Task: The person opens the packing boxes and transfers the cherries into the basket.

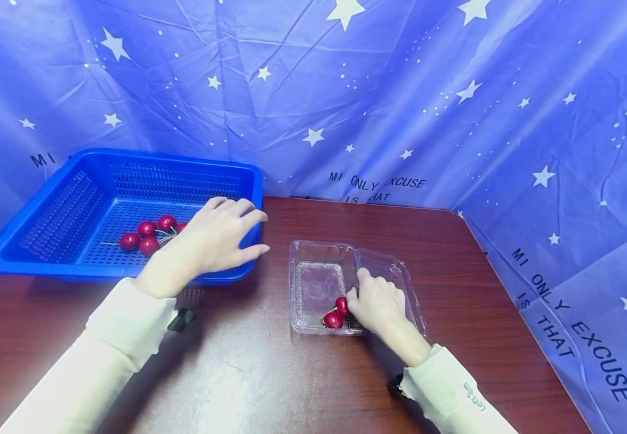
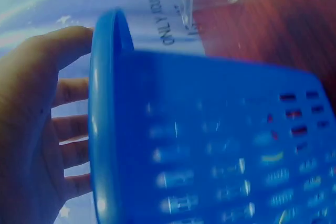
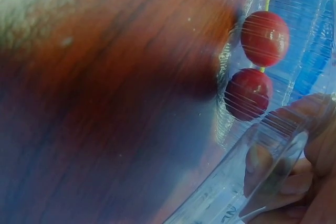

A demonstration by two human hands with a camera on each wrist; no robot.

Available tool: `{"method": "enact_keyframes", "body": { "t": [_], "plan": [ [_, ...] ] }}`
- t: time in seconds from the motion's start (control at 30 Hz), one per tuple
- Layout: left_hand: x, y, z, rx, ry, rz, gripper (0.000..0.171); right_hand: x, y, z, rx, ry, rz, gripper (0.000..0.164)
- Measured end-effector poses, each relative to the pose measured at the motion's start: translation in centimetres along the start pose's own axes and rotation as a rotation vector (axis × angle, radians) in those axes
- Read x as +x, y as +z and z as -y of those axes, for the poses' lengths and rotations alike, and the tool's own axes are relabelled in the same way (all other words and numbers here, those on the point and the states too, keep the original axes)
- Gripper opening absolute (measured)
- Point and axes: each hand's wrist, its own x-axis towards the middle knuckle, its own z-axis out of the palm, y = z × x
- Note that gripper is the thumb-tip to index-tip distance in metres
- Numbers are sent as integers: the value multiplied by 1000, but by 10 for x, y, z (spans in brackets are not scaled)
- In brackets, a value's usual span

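Note:
My left hand (image 1: 218, 235) hovers over the right end of the blue plastic basket (image 1: 37, 241), fingers spread and nothing held. Past the basket's rim (image 2: 100, 119) in the left wrist view, its fingers extend and are partly hidden. Several red cherries (image 1: 147, 229) with stems lie on the basket floor, some hidden behind the left wrist. With my right hand (image 1: 380, 304) I grip the hinge-side edge of a clear plastic clamshell box (image 1: 318, 283). Two cherries (image 1: 333, 319) lie in its near right corner; the right wrist view shows these cherries (image 3: 265, 38) through the ribbed wall.
The box's clear lid (image 1: 394, 271) lies folded open to the right, partly under the right hand. Everything stands on a reddish-brown wooden table (image 1: 237, 361). A blue star-printed curtain (image 1: 291, 90) hangs behind the table and along its right side.

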Motion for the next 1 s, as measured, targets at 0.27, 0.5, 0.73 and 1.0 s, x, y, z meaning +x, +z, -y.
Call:
{"method": "enact_keyframes", "body": {
  "t": [0.27,0.5,0.73,1.0],
  "plan": [
    [6,8,-19,-45,92,-53,45,-1,0,1,3,-2,-1,18],
    [11,19,-34,-35,198,-59,40,0,1,0,1,-3,-1,17],
    [12,32,-55,-52,292,8,37,0,1,1,-2,1,9,18],
    [14,51,-81,18,409,84,31,2,1,-1,-7,4,18,19]
  ]
}}
